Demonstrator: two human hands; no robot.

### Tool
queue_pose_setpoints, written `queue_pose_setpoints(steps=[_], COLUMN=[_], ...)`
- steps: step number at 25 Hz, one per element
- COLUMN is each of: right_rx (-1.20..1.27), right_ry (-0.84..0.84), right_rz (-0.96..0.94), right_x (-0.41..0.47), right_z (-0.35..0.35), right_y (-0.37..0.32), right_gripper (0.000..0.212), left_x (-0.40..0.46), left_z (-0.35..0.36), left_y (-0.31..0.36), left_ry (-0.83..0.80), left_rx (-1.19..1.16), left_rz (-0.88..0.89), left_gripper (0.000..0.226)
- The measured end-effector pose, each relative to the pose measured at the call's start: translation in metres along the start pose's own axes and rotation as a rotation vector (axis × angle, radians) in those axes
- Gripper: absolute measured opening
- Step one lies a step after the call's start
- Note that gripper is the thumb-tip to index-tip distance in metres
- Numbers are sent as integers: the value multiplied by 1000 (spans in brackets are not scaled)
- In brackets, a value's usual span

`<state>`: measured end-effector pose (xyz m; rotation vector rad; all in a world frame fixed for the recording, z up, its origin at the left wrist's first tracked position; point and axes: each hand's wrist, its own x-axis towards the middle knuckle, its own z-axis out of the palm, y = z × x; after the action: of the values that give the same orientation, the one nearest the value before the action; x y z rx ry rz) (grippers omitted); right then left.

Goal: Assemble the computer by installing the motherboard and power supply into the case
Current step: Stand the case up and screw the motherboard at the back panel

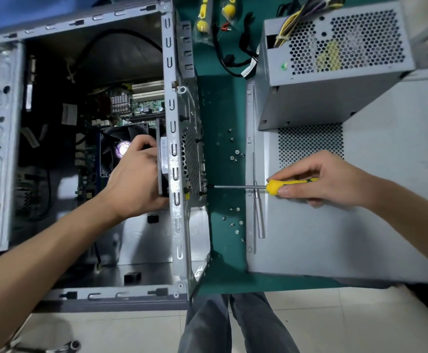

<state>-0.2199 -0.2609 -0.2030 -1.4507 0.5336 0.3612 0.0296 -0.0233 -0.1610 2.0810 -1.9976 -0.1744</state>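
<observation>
While left hand (134,174) grips the fan (121,149) inside the case (173,138), right hand (327,179) clasps the screwdriver (274,186), tip beyond its fingertips at the rear panel.

The case (85,154) lies to my left, the power supply (335,59) on the side panel (360,225) to my right, screws (234,159) between them.

Left hand (134,174) fingertips hidden behind fan (113,151); case (1,123) cut off left.

Single head-mounted wide-angle view looks steeply down, close above the open grey metal computer case (174,149) and green bench mat (223,103).
</observation>
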Motion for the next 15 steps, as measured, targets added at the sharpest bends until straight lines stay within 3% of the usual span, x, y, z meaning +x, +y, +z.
queue_pose_setpoints(steps=[15], right_rx=[-6], right_ry=[-102], right_rz=[13], right_x=[8], right_z=[-7], right_y=[8], right_gripper=[45], left_x=[3], left_z=[-5], left_y=[2], left_ry=[-35], left_rx=[-26], left_rz=[-8], left_gripper=[21])
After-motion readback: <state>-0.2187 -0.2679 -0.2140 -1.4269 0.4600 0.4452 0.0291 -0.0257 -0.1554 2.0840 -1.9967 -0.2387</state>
